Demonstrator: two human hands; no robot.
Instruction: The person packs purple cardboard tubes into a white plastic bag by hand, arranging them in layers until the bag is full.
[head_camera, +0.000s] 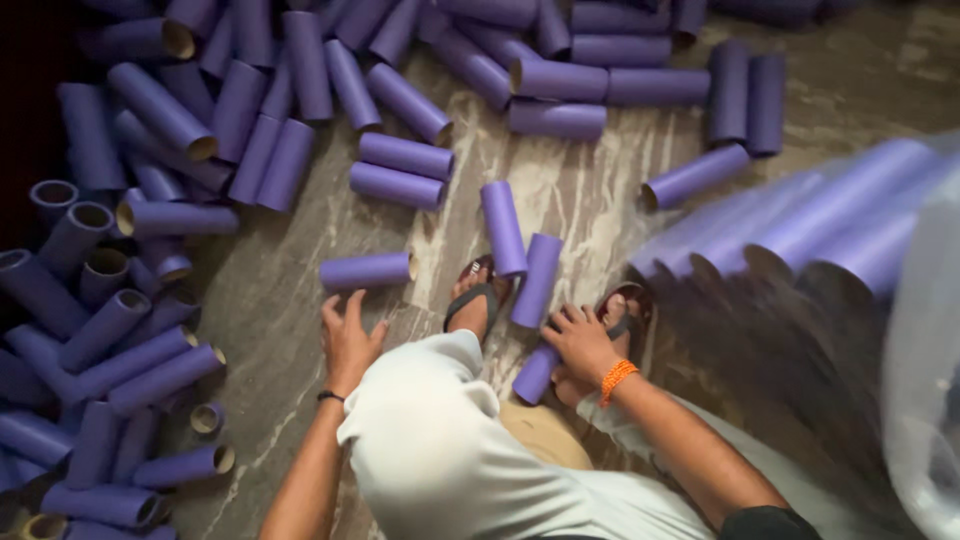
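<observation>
Head view: the left hand (347, 338) hovers with fingers spread just below a purple tube (366, 270) lying crosswise on the floor (280, 290). The right hand (580, 343) grips another tube (537, 372), whose long axis runs diagonally between the sandalled feet (478, 300).

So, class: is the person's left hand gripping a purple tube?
No: the left hand is spread open just below a purple tube lying on the floor, not gripping it.

One head-worn camera is looking steeply down, close over the person's knees and sandalled feet at the lower middle of the frame, taking in the marbled floor (600, 200) running toward the top edge.
</observation>
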